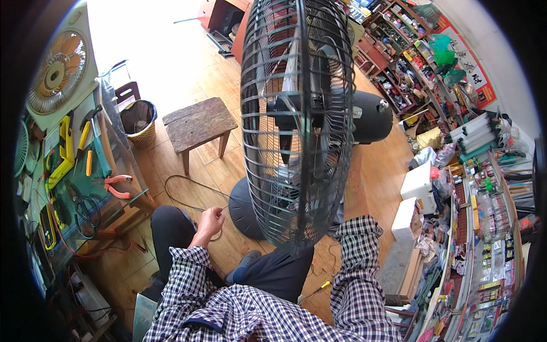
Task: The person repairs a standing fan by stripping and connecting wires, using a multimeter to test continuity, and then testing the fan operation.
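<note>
A large black pedestal fan (302, 188) stands between my knees, seen edge-on. Its wire cage surrounds the blades, and the dark motor housing (373, 117) juts out to the right. The round black base (244, 208) rests on the floor. My left hand (209, 224) is closed with bent fingers, above my left knee and just left of the base. A thin dark cord (176, 178) loops over the floor close to it; whether the fingers hold anything cannot be made out. My right sleeve (359, 256) reaches forward beside the cage, and the hand beyond its cuff is hidden.
On the left, a glass-topped bench (94, 188) carries red-handled pliers (117, 186), black-handled scissors (86, 216) and a yellow hacksaw (64, 151). A wooden stool (199, 125) and a wastebasket (139, 122) stand ahead. A yellow-handled screwdriver (322, 286) lies on the floor. Crowded shelves (478, 228) line the right.
</note>
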